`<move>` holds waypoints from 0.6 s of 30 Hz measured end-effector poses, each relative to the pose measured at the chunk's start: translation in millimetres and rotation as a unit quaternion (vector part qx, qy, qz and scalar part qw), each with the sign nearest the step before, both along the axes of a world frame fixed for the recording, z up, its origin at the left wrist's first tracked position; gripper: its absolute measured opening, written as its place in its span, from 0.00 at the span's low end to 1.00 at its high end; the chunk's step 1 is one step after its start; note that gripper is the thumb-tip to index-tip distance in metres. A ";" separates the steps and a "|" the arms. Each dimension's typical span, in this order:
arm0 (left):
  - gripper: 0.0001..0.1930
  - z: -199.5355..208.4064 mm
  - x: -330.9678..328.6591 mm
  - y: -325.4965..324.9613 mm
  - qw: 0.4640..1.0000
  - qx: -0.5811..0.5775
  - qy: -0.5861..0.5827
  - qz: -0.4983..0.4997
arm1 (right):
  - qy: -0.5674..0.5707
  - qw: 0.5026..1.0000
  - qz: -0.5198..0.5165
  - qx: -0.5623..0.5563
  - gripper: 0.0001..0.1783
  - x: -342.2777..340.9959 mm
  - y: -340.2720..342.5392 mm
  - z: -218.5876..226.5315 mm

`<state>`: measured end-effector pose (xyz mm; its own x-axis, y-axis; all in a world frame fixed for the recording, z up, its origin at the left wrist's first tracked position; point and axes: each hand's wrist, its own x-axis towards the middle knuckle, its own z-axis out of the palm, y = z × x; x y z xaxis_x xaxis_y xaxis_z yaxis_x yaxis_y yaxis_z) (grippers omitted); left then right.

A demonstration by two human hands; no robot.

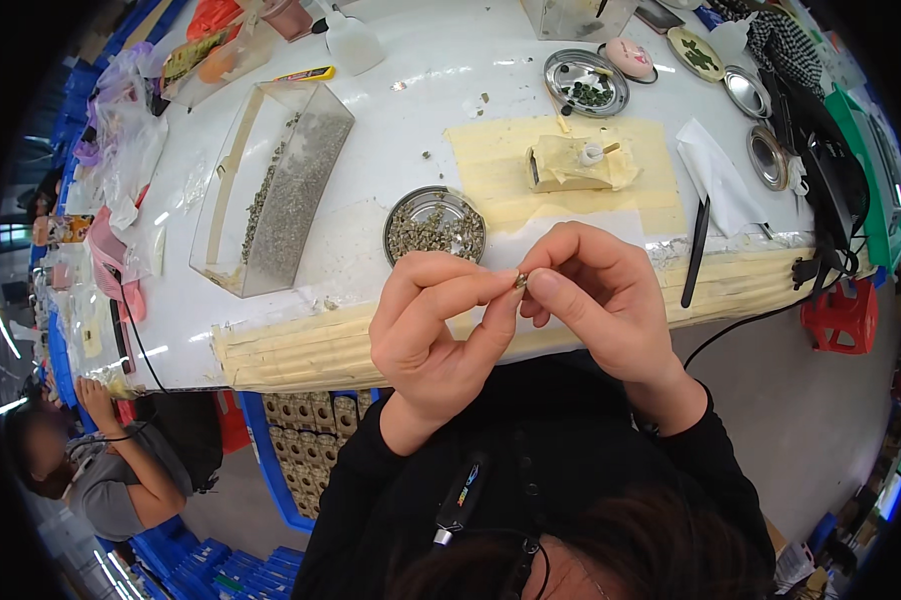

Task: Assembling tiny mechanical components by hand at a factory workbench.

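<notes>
White is shown by the table (396,95), edged in pale yellow by tape (301,358). A brownish tint is seen on the bit (521,281); the grains (416,234) are mottled in grey and green, silver is shown by their dish (387,232). The cloth (786,45) is checked in black and white. The sleeves (366,465) are coloured black, the stool (841,318) red and the tray (263,455) blue.

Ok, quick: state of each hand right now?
Left hand: closed, pinching a tiny shiny brownish piece.
Right hand: closed, pinching that same piece, meeting the left hand there.
</notes>
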<state>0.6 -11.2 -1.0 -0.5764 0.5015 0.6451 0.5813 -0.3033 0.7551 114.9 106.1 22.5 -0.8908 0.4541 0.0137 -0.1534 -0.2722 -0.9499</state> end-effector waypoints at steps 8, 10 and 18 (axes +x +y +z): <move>0.13 0.0 2.7 -0.7 1.000 -0.018 -0.005 0.007 | -0.001 1.000 -0.008 0.019 0.06 0.4 2.3 0.3; 0.13 1.1 3.7 -1.2 0.999 -0.025 -0.021 0.003 | 0.003 0.999 -0.015 0.039 0.06 0.0 3.4 1.8; 0.13 0.2 1.5 0.4 1.000 -0.014 0.008 0.014 | -0.001 0.988 -0.051 0.149 0.04 -1.0 4.6 4.2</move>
<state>2.1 -10.9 -0.8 -0.5793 0.5038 0.6407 0.6015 -0.2663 0.7532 113.9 110.6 26.8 -0.8409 0.5173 0.1593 -0.1646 0.0360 -0.9857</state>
